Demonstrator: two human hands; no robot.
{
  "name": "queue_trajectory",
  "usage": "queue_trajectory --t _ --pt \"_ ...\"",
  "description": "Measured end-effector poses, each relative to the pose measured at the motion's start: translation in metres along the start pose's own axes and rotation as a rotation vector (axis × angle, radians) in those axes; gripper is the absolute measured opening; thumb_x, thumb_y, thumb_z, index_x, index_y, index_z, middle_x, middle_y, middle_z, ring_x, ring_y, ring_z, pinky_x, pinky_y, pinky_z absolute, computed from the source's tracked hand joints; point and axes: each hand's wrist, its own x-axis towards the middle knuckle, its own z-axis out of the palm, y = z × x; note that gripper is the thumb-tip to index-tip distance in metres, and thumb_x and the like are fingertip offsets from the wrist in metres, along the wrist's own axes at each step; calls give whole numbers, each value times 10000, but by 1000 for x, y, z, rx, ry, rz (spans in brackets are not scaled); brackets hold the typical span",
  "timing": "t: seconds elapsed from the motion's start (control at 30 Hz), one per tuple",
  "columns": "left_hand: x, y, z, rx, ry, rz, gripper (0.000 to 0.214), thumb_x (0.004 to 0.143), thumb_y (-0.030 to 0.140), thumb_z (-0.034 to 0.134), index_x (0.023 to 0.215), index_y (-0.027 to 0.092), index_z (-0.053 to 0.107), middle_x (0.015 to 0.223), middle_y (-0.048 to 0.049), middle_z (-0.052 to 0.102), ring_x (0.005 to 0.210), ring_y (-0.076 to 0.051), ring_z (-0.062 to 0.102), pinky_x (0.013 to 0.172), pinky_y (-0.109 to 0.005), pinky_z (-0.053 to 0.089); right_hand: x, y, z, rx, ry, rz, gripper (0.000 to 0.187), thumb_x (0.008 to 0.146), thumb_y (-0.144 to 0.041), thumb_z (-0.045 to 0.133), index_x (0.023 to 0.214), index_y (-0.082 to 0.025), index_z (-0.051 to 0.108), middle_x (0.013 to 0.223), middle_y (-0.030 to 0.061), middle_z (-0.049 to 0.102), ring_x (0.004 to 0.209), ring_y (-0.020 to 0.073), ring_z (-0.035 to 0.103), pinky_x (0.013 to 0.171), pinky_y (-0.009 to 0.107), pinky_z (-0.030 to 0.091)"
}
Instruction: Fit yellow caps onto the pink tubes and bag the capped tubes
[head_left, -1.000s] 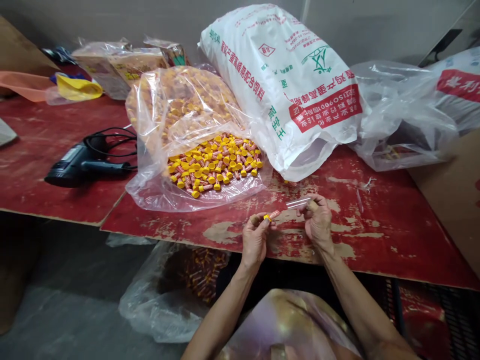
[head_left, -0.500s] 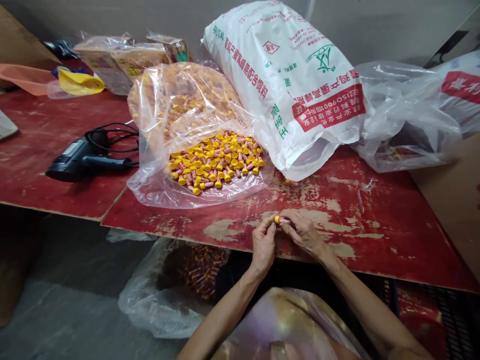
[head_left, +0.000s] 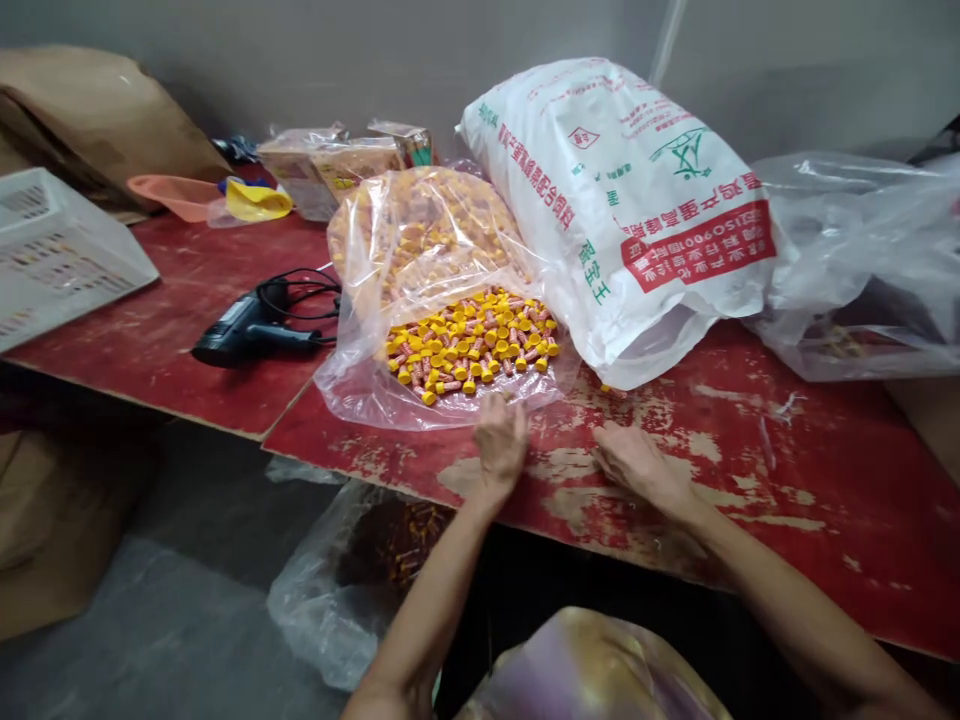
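My left hand (head_left: 500, 445) is over the red table at the front edge of a clear plastic bag (head_left: 349, 390). Motion smears its fingers, and I see no piece in them. Small red-and-white patterned tubes with yellow caps (head_left: 472, 345) spill in a heap at the bag's mouth; more fill the bag behind. My right hand (head_left: 637, 465) rests low over the worn tabletop, in front of a white printed sack (head_left: 622, 200). Its fingers are curled together, and whatever they may hold is hidden.
A dark heat gun (head_left: 247, 325) with a coiled cord lies left of the bag. Farther left stands a white plastic basket (head_left: 67, 250). Packaged boxes (head_left: 337, 165) sit at the back. Below the table edge, another clear bag (head_left: 315, 590) holds several similar pieces.
My hands were together around one yellow-capped tube; now they are apart. My left hand has moved away toward the bag of pieces. The view has swung left.
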Motion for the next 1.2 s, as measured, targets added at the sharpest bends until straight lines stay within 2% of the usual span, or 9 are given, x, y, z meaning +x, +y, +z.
queue_trajectory --t 0.17,0.4,0.5,0.6,0.73,0.87,0.97,1.07,1.2 --pt "59 -28 17 514 -119 28 314 917 337 422 1095 124 568 1053 -161 586 903 -271 608 664 -327 468 9 -4 12 11 111 -18 195 947 -206 415 1053 -184 577 979 85 615 867 201 525 779 323 380" --pt "75 -40 29 584 -143 43 295 917 213 333 1000 128 602 941 -149 613 789 -264 627 604 -327 442 36 48 5 -61 386 199 248 917 -195 424 1058 -143 621 1084 118 607 992 226 491 843 346 364" --pt "62 -40 18 377 4 43 261 869 232 413 1005 110 600 896 -135 619 786 -251 612 652 -336 449 70 97 -13 -238 231 431 297 881 -119 383 1041 -112 634 1091 151 596 980 253 483 803 352 355" --pt "35 -33 5 -47 100 -13 219 815 242 492 977 142 601 831 -72 616 766 -201 590 730 -323 456 99 135 -26 -300 22 392 282 816 -105 448 1015 -109 647 1030 158 611 948 279 491 749 352 348" --pt "-7 -17 -1 -745 -74 -349 210 743 324 624 891 178 595 770 -1 596 661 -130 572 641 -259 467 110 152 -35 -249 -57 302 215 786 -135 490 929 -106 648 937 148 623 906 266 519 737 339 357" --pt "-31 0 5 -1246 -244 -644 300 606 287 746 834 168 592 752 29 583 593 -97 583 571 -224 477 82 126 -46 -101 83 390 259 814 -195 472 1027 -81 565 991 163 600 841 225 555 712 315 407" --pt "-37 13 9 -1404 -311 -725 324 556 252 786 803 160 598 743 33 584 618 -104 612 568 -211 488 40 78 -50 538 243 486 225 828 -284 497 1009 -153 525 845 56 622 746 181 590 679 285 450" --pt "-44 25 12 -1444 -371 -737 354 554 250 802 830 162 600 749 30 601 614 -115 625 569 -227 507 3 25 -44 1000 103 449 234 821 -334 549 1004 -188 538 818 12 619 728 156 605 657 264 465" --pt "-61 37 17 -1415 -400 -703 312 594 264 794 828 159 617 759 18 633 621 -120 629 608 -247 522 -14 -14 -29 1068 49 330 236 842 -346 554 1017 -189 569 962 36 591 813 147 588 683 257 468"
